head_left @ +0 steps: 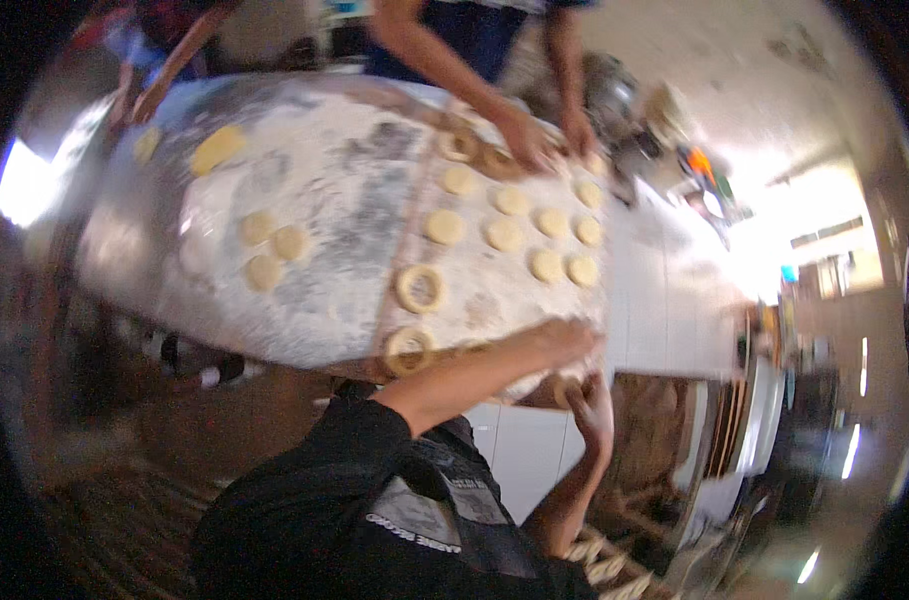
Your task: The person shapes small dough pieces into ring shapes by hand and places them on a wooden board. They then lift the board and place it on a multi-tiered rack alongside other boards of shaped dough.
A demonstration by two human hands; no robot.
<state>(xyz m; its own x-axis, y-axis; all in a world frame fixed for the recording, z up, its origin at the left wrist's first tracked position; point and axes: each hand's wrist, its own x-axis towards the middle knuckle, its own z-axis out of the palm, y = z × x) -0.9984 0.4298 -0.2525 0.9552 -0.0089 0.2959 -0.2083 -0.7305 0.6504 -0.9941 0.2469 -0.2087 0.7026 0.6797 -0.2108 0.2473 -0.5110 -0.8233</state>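
My left hand reaches over the near right corner of a floured board; its fingers are blurred. Just below it, at the board's edge, my right hand is closed on a pale round piece of dough, partly hidden by the fingers. To the left of my hands lie a dough ring and another dough ring, partly behind my left forearm. Farther up the board sit several flat dough discs.
Across the table a co-worker's hands work near more dough rings. On the floured metal table at left lie three dough discs and a larger dough piece. Another person's arm is at far left. Shaped pieces lie below my right arm.
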